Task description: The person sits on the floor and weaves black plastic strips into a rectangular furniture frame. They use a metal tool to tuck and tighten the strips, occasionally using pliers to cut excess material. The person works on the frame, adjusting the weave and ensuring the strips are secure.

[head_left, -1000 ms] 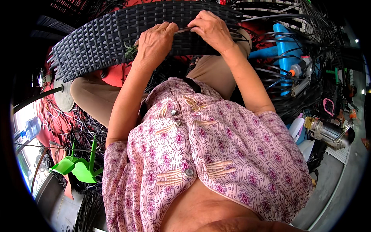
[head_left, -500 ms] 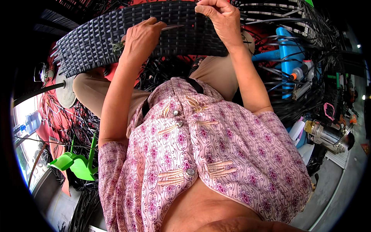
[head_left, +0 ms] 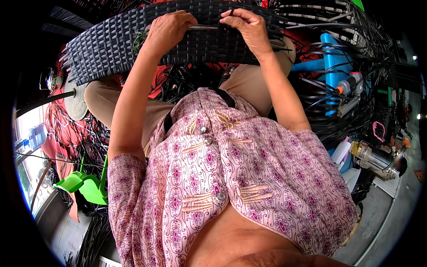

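A dark woven plastic-rattan panel (head_left: 106, 49) lies across my knees at the top of the view. My left hand (head_left: 167, 33) is closed over it, gripping a tool with a thin, pointed metal blade (head_left: 203, 27). The blade points right, toward my right hand. Most of its handle is hidden in my palm; a dark green bundle (head_left: 139, 42) shows just left of that hand. Thumb and fingers of my right hand (head_left: 250, 30) pinch a dark plastic strip (head_left: 221, 22) at the panel, close to the blade's tip.
Loose black strips (head_left: 187, 80) pile up between and around my legs. On the right are a blue plastic piece (head_left: 330, 73), an orange-tipped tool (head_left: 349, 84) and a clear jar (head_left: 373, 158). A green dustpan-like item (head_left: 91, 187) is at the left.
My right hand has come down and slightly left, closer to the panel and the blade. My left hand has shifted slightly up and right, with the blade now level.
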Tool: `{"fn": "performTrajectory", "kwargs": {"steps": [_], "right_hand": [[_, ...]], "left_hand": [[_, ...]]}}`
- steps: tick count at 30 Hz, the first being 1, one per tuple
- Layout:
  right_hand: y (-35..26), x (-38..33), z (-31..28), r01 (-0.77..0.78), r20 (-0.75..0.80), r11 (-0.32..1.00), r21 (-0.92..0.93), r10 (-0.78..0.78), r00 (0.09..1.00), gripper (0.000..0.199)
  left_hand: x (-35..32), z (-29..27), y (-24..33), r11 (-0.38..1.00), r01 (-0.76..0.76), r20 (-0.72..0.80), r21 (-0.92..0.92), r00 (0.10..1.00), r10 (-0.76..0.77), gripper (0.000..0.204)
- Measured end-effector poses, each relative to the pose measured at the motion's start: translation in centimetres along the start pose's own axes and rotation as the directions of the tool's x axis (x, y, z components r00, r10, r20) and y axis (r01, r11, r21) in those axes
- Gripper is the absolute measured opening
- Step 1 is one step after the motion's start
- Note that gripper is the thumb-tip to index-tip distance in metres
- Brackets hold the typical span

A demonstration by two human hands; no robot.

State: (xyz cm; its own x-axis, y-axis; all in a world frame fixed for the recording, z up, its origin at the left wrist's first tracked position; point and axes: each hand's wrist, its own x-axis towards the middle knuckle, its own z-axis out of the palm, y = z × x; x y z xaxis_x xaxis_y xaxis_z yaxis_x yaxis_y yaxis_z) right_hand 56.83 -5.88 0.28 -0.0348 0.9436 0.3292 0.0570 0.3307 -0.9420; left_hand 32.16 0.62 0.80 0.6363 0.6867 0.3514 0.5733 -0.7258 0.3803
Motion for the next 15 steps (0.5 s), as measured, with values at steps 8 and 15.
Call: {"fn": "performTrajectory", "kwargs": {"steps": [8, 15], "right_hand": [[0.2, -1.3, -0.9, -0.125, -0.073, 0.967, 0.222, 0.144, 0.987, 0.025], [-2.2, -2.6, -0.9, -0.176, -0.125, 0.963, -0.202, 0.153, 0.98, 0.034]], "left_hand": [[0.2, 0.9, -0.2, 0.997, 0.022, 0.032, -0.073, 0.999, -0.02, 0.017], [0.4, 1.6, 0.4, 0.997, -0.001, 0.004, -0.082, 1.0, 0.001, 0.017]]}}
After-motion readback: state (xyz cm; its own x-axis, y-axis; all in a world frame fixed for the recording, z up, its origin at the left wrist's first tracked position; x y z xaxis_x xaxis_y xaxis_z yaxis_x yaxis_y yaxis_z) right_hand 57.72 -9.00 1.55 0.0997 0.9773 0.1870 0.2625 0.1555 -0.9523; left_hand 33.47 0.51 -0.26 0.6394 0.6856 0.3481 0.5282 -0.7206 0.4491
